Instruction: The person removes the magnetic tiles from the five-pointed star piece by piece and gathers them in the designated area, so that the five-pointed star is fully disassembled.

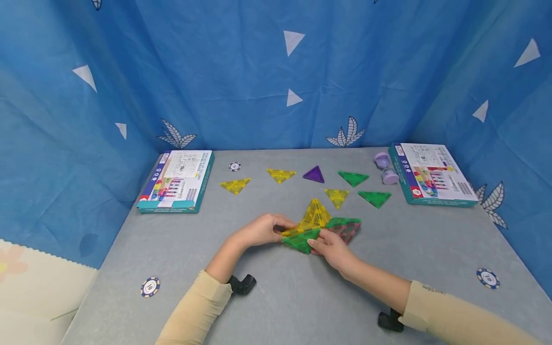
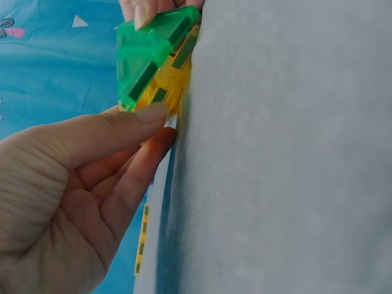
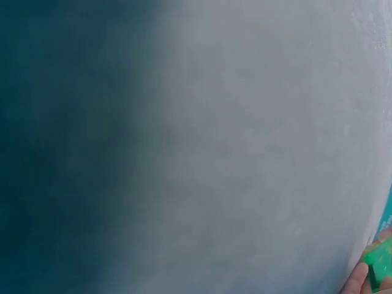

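Translucent triangular magnetic tiles are joined in a star-like piece at the table's middle: a yellow tile [image 1: 316, 213] at the back, a green tile [image 1: 302, 241] in front, a red tile [image 1: 348, 232] at right. My left hand [image 1: 264, 231] pinches the left corner, where a yellow tile [image 1: 297, 231] meets the green one; in the left wrist view its thumb [image 2: 150, 114] lies on that corner. With thumb and fingers, my right hand [image 1: 334, 250] holds the front green tile's right side. The right wrist view catches only its fingertips [image 3: 355, 280] beside green.
Behind lie loose tiles: several yellow [image 1: 281, 175], a purple [image 1: 314, 174] and two green [image 1: 353, 178]. Boxes stand at back left [image 1: 177, 182] and back right [image 1: 433, 175], a purple sand timer [image 1: 386, 168] beside the right one. Poker chips [image 1: 150, 287] lie about.
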Available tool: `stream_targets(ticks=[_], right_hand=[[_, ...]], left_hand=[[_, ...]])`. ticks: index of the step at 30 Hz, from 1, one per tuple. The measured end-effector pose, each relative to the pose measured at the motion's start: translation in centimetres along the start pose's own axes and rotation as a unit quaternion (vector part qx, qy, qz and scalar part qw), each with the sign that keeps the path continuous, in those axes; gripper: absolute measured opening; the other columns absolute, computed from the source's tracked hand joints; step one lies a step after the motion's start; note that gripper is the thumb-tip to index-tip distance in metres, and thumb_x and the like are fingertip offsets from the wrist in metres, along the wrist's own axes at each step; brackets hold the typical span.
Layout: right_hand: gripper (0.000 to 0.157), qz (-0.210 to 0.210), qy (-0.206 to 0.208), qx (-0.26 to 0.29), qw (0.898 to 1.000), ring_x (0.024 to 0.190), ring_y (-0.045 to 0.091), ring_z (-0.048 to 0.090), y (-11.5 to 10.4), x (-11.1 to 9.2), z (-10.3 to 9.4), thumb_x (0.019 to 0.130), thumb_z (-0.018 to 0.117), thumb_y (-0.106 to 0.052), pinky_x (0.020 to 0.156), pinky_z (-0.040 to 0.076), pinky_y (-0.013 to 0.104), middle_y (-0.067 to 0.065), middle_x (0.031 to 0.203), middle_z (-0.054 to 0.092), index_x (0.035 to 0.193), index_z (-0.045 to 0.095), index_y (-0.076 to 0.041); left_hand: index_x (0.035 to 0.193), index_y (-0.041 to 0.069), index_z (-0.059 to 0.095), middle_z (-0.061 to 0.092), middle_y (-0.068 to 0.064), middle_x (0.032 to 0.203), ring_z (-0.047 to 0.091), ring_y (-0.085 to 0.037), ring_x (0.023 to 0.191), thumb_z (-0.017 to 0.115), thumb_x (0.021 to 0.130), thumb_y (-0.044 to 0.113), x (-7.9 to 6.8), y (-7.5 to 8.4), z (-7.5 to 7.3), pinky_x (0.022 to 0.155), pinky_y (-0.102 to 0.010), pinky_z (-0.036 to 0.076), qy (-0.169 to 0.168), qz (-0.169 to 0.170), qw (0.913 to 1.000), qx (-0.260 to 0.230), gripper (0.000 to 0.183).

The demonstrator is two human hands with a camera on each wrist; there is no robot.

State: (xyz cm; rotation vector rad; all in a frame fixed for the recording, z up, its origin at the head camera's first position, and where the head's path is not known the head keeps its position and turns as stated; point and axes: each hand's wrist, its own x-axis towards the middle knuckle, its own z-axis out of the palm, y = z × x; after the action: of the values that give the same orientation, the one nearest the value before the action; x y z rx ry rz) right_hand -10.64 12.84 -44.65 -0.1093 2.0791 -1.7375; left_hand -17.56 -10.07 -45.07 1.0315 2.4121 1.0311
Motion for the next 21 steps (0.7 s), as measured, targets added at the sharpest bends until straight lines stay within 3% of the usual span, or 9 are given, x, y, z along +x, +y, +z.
stream_targets(ticks=[3,6,8,11,13,16,21], right_hand=[[0.026,0.001,-0.022,0.011,1.0,0.06,0.012,0.042,0.2,-0.4,-0.2,0.095,0.053,-0.011,0.085,0.05,0.036,-0.001,0.062,0.034,0.078,0.035,-0.007],[0.019,-0.001,-0.057,0.011,0.998,0.07,0.015,0.053,0.2,-0.9,-0.3,0.094,0.055,-0.012,0.085,0.05,0.036,-0.001,0.063,0.038,0.085,0.042,-0.004],[0.016,-0.014,-0.076,0.009,0.997,0.072,0.017,0.056,-0.1,-1.1,-0.2,0.093,0.058,-0.012,0.082,0.051,0.037,0.0,0.063,0.042,0.098,0.048,0.0],[0.033,-0.043,-0.09,0.013,0.995,0.07,0.022,0.057,-1.3,-1.4,-0.3,0.09,0.061,-0.009,0.078,0.052,0.041,0.002,0.063,0.046,0.119,0.048,0.002],[0.04,-0.056,-0.08,0.02,0.995,0.07,0.026,0.057,-2.7,-1.3,-0.7,0.088,0.063,-0.007,0.079,0.051,0.045,0.002,0.062,0.047,0.124,0.047,0.001],[0.034,-0.067,-0.039,0.013,0.997,0.075,0.031,0.059,-5.4,-0.4,-1.7,0.088,0.064,-0.01,0.08,0.05,0.049,0.004,0.065,0.051,0.118,0.051,0.001],[0.027,-0.048,0.039,-0.052,0.997,0.081,0.034,0.059,-9.2,3.9,-3.7,0.091,0.062,-0.02,0.083,0.047,0.05,0.012,0.076,0.059,0.113,0.056,-0.005]], left_hand=[[0.118,0.011,0.066,0.063,-0.002,0.117,0.057,-0.012,0.108,0.071,0.081,0.005,-0.1,-0.1,0.1,0.085,-0.02,0.047,0.003,-0.005,1.0,-0.008,0.038],[0.117,0.011,0.067,0.064,-0.002,0.116,0.059,-0.012,0.106,0.073,0.081,0.009,-0.1,0.0,0.2,0.083,-0.019,0.048,0.008,-0.014,0.9998,-0.012,0.036],[0.115,0.01,0.068,0.065,-0.002,0.113,0.06,-0.012,0.103,0.073,0.081,0.011,-0.1,0.1,0.3,0.082,-0.019,0.048,0.013,-0.015,0.9997,-0.011,0.034],[0.111,0.009,0.069,0.067,-0.003,0.108,0.062,-0.013,0.099,0.072,0.082,0.011,-0.1,0.5,0.4,0.081,-0.02,0.049,0.019,-0.015,0.9997,-0.006,0.029],[0.108,0.008,0.07,0.068,-0.003,0.105,0.062,-0.013,0.096,0.071,0.082,0.009,-0.1,0.7,0.6,0.08,-0.02,0.049,0.024,-0.011,0.9997,0.001,0.025],[0.105,0.006,0.071,0.069,-0.004,0.098,0.063,-0.012,0.09,0.07,0.082,0.007,-0.1,1.0,0.8,0.077,-0.021,0.049,0.031,-0.011,0.9994,0.013,0.022],[0.113,0.004,0.067,0.068,-0.004,0.101,0.062,-0.011,0.087,0.067,0.082,0.004,0.0,1.8,1.3,0.075,-0.021,0.05,0.043,-0.006,0.9973,0.059,0.031]])
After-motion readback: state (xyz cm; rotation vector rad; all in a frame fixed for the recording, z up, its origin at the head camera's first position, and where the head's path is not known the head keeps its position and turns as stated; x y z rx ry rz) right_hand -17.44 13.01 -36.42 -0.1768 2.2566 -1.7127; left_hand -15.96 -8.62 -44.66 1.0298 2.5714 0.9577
